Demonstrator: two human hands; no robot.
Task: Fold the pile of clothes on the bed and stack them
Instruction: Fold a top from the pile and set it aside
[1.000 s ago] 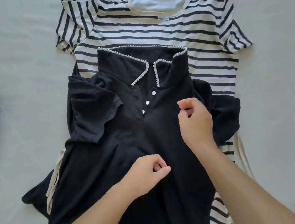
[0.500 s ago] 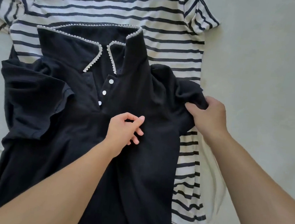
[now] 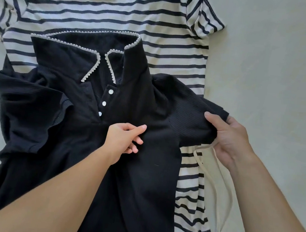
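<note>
Both forearms enter from the bottom of the frame. The left hand (image 3: 124, 139) reaches up from lower left to the middle, thumb stretched forward and fingers loosely curled, resting on the chest of the black polo shirt (image 3: 81, 136) just below its button placket; whether it pinches any cloth I cannot tell. The right hand (image 3: 228, 137) comes in from lower right and grips the shirt's sleeve (image 3: 192, 118) at centre right, thumb on top, fingers curled beneath. The black shirt lies front-up across the middle, its pearl-trimmed collar (image 3: 91, 51) pointing upward. Under it, toward the top, spreads a striped shirt (image 3: 121, 15) on the pale bed sheet (image 3: 278, 63).
</note>
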